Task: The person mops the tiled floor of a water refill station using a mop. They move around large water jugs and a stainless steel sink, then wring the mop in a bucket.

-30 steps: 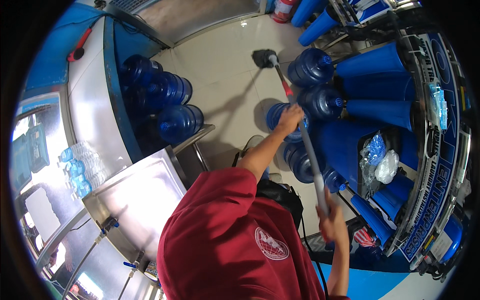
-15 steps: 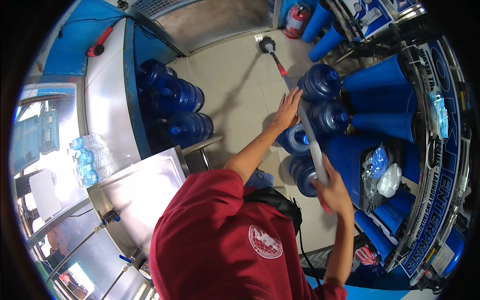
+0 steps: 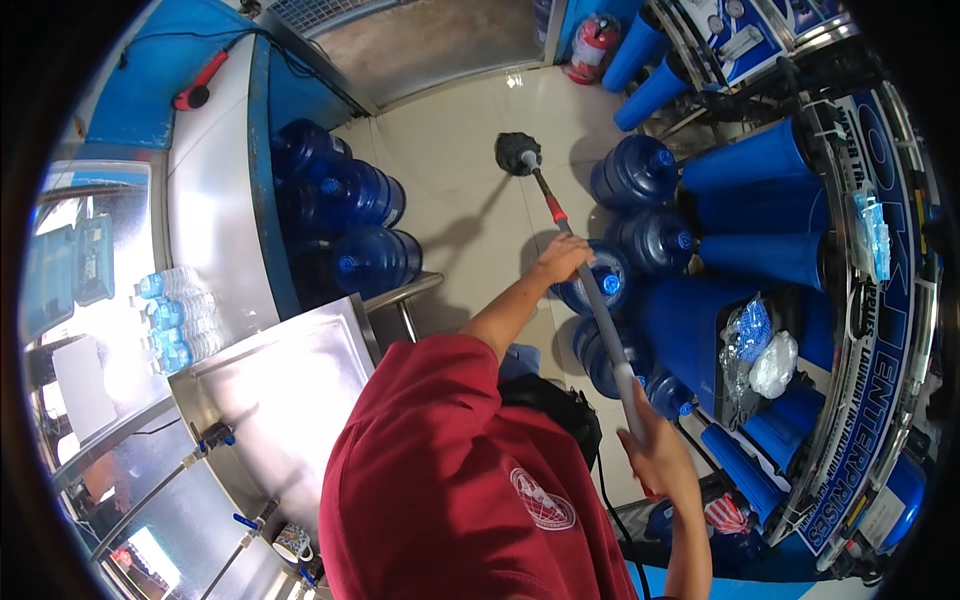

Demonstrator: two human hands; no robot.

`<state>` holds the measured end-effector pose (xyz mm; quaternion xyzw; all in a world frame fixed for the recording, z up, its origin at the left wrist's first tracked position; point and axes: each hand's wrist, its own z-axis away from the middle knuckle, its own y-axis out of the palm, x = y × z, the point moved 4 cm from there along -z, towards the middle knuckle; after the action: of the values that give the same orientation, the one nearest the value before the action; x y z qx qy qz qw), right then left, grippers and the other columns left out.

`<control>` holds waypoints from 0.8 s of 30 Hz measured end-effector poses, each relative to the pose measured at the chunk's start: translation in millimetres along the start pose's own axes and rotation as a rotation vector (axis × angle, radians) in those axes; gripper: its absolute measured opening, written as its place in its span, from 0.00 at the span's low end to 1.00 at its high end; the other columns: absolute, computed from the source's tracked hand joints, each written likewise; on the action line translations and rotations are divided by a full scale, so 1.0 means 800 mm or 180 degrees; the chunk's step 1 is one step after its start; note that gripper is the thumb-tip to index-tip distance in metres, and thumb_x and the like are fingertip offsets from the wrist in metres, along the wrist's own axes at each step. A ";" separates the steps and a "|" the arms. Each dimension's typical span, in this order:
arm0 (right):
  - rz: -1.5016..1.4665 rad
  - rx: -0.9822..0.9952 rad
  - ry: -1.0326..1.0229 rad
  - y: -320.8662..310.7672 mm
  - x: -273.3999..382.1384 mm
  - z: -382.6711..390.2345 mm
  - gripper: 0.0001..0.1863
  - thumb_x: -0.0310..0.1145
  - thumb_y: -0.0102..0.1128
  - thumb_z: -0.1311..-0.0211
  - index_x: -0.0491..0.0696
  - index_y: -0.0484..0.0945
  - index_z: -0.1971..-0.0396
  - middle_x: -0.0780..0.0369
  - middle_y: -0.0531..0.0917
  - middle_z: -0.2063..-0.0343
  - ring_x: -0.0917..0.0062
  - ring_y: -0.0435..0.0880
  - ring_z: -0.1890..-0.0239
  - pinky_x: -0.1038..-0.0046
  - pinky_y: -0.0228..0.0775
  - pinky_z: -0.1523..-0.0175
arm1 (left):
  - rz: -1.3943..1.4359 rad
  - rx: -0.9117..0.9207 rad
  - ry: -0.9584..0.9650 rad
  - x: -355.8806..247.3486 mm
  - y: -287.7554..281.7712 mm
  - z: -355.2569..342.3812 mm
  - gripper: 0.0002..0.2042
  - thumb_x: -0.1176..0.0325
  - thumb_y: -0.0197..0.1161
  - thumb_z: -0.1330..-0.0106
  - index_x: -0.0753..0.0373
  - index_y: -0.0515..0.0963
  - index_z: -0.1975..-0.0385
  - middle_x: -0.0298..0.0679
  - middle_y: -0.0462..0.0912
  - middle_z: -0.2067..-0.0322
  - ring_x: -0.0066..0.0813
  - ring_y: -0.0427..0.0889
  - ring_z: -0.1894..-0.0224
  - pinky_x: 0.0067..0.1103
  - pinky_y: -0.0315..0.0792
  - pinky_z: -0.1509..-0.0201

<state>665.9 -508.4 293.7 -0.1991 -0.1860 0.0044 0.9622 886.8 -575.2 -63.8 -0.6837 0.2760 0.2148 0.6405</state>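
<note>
A long mop with a grey and red pole point(image 3: 602, 315) reaches across the floor to its dark, fluffy head point(image 3: 516, 152), which rests on the tiles between two groups of large blue water jugs. My left hand point(image 3: 566, 256) is closed round the upper pole, just below the red section, above a blue jug point(image 3: 610, 282) on the right. Lower down, my right hand point(image 3: 650, 450) grips the thick grey end of the pole, its fingers curled round it. More blue jugs point(image 3: 358, 186) are stacked at the left beside a metal-sided counter.
A steel sink point(image 3: 250, 415) and small bottles point(image 3: 182, 315) are at the left. Blue filter housings point(image 3: 745, 160) on a metal rack line the right, with plastic bags point(image 3: 765, 355) among them. A fire extinguisher point(image 3: 592, 45) stands near the doorway point(image 3: 420, 52).
Since half a second ago, the mop head has come back from near the doorway toward me. My right hand has moved down and back, and my left hand has shifted down and closed round the pole.
</note>
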 end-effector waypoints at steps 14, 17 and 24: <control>-0.0577 -0.0567 -0.1077 0.038 0.047 -0.234 0.40 0.30 0.59 0.40 0.42 0.50 0.30 0.52 0.81 0.79 0.70 0.78 0.86 0.69 0.70 0.78 | 0.0203 -0.0055 -0.1556 0.021 -0.094 0.041 0.39 0.71 0.69 0.48 0.44 0.59 0.34 0.49 0.51 0.28 0.49 0.46 0.26 0.48 0.44 0.26; -0.0707 -0.0655 -0.1115 0.033 0.003 -0.164 0.40 0.30 0.59 0.39 0.43 0.51 0.29 0.59 0.77 0.82 0.78 0.73 0.89 0.72 0.65 0.82 | 0.0192 -0.0179 -0.1373 -0.004 -0.065 0.018 0.32 0.72 0.70 0.51 0.47 0.68 0.43 0.47 0.56 0.31 0.48 0.50 0.27 0.46 0.48 0.26; -0.0012 -0.0605 -0.0884 0.078 -0.081 0.092 0.39 0.32 0.60 0.40 0.42 0.52 0.31 0.40 0.81 0.65 0.44 0.81 0.67 0.53 0.72 0.60 | -0.0774 0.1116 -0.1021 -0.029 0.054 0.041 0.13 0.69 0.68 0.49 0.53 0.80 0.62 0.38 0.76 0.49 0.45 0.66 0.33 0.35 0.72 0.39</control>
<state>583.4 -427.9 309.3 -0.2863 -0.3171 0.0125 0.9040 843.2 -541.2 -84.3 -0.5476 0.1198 0.1908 0.8058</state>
